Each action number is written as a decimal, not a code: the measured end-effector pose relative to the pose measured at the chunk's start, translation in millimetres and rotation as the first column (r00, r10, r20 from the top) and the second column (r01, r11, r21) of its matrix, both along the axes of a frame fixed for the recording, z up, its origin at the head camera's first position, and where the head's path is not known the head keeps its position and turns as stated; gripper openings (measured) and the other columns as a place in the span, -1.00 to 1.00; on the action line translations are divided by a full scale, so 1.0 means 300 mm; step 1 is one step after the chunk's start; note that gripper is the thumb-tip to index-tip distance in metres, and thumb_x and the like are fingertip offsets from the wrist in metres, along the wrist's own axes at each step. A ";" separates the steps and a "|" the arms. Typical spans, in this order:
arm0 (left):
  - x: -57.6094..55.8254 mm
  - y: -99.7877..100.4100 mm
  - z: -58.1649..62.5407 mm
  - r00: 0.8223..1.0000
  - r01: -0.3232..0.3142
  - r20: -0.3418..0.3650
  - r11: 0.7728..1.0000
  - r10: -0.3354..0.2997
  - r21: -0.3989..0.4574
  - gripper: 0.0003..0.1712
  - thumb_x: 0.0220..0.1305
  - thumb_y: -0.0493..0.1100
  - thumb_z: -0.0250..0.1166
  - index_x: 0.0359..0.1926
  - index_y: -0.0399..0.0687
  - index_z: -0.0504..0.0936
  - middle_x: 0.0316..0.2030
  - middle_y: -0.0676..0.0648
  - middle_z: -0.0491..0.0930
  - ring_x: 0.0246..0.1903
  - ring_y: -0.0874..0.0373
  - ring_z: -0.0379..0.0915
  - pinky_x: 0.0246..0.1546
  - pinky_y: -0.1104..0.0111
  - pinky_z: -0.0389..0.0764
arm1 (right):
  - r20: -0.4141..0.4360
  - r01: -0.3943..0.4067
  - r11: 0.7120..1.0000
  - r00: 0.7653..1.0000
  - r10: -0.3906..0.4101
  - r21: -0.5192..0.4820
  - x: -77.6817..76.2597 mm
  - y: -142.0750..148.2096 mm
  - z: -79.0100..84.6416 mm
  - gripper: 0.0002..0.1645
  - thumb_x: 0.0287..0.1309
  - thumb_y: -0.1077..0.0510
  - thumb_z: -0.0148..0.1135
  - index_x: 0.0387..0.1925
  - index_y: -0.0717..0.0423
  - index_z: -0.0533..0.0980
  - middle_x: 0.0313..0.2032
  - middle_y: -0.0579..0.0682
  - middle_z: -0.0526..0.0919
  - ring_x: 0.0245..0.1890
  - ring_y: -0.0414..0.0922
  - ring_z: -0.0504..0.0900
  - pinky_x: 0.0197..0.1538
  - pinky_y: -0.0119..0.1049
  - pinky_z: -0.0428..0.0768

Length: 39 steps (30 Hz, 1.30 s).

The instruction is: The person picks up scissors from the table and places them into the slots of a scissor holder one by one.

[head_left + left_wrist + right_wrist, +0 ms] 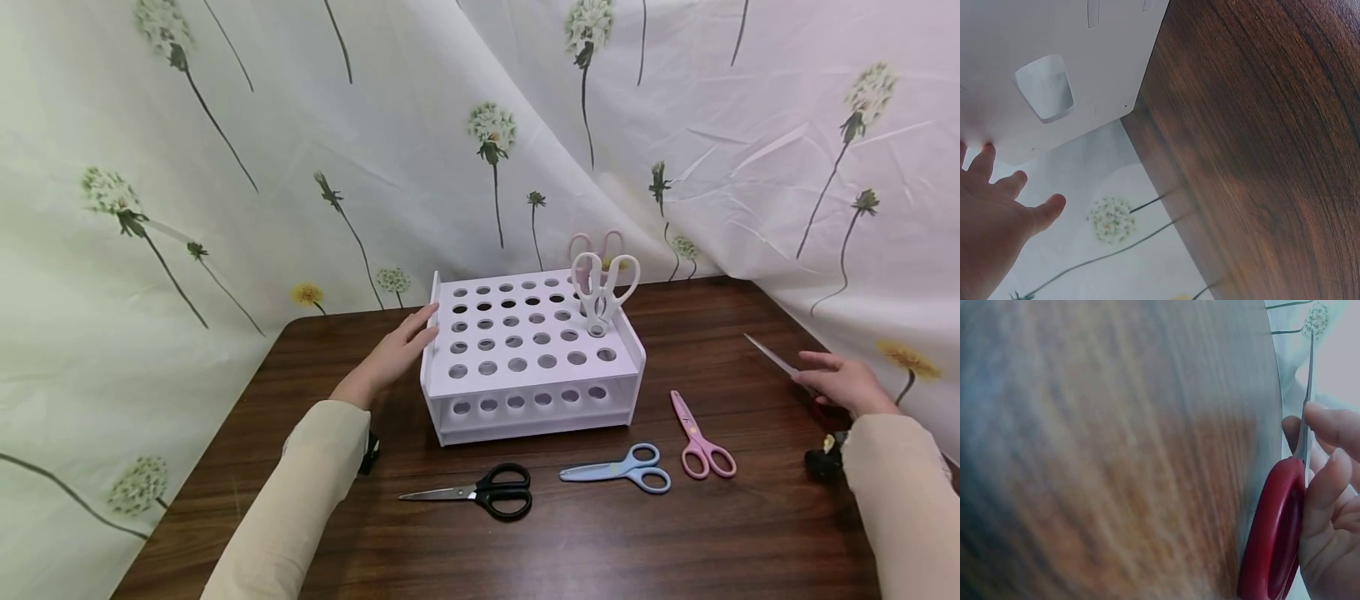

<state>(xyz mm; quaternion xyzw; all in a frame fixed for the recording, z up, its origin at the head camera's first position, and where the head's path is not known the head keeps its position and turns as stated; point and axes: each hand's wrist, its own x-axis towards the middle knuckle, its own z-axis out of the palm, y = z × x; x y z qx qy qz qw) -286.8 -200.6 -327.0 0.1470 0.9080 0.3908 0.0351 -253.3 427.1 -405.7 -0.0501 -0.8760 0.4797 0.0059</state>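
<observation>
A white rack (525, 383) with rows of round holes stands on the table, and my left hand (393, 354) touches its left side. In the left wrist view the fingertips meet the white side panel (1091, 75); the thumb stands apart. At the far right, my right hand (847, 383) pinches red-handled scissors (1270, 512) near the base of the blades, which point away. White scissors (597, 304) stand handles up in the rack's right part, with pale pink scissors (585, 282) partly hidden behind them.
In front of the rack lie black-handled scissors (480, 493) and blue scissors (600, 472). Pink scissors (693, 433) lie to its right. A flower-printed cloth (420, 150) hangs behind the dark wooden table (585, 550) and along both its sides.
</observation>
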 end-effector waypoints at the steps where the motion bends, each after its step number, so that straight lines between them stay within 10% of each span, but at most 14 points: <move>1: 0.000 0.001 0.000 1.000 -0.001 0.001 1.000 0.001 0.000 -0.33 0.35 0.28 -0.16 0.42 0.34 -0.03 0.41 0.00 -0.17 0.37 0.02 -0.38 0.23 -0.06 -0.11 | 0.004 0.000 1.000 1.000 0.000 0.011 0.000 0.001 0.000 -0.33 0.13 0.07 0.23 0.16 0.38 0.28 -0.43 -0.25 0.53 -0.53 -0.31 0.50 -0.46 -0.33 0.56; 17: 0.001 0.005 0.003 1.000 -0.006 0.002 1.000 0.006 -0.007 -0.33 0.36 0.27 -0.16 0.42 0.34 -0.03 0.41 0.00 -0.16 0.37 0.04 -0.39 0.24 -0.05 -0.10 | 0.103 -0.069 0.998 0.992 0.068 0.013 -0.001 -0.003 0.045 -0.09 0.24 -0.03 0.10 0.29 0.53 -0.05 -0.39 -0.20 0.61 -0.45 -0.32 0.52 -0.41 -0.29 0.53; 30: 0.000 0.001 -0.001 1.000 -0.010 0.005 1.000 0.010 -0.002 -0.34 0.36 0.27 -0.16 0.42 0.35 -0.03 0.41 -0.02 -0.17 0.37 0.03 -0.38 0.23 -0.05 -0.09 | 0.020 -0.090 0.995 0.996 0.091 -0.030 -0.032 -0.044 0.087 -0.25 0.22 -0.05 0.15 0.25 0.32 0.15 -0.44 -0.40 0.62 -0.44 -0.44 0.53 -0.46 -0.36 0.43; 39: 0.004 0.000 0.000 1.000 -0.001 0.002 1.000 0.001 -0.001 -0.32 0.36 0.28 -0.17 0.43 0.32 -0.05 0.41 -0.02 -0.18 0.36 -0.03 -0.30 0.22 -0.06 -0.06 | -0.009 -0.104 0.994 0.995 0.104 -0.024 -0.042 -0.080 0.119 -0.03 0.21 -0.08 0.14 0.33 0.46 -0.08 -0.39 -0.46 0.54 -0.40 -0.48 0.52 -0.34 -0.52 0.48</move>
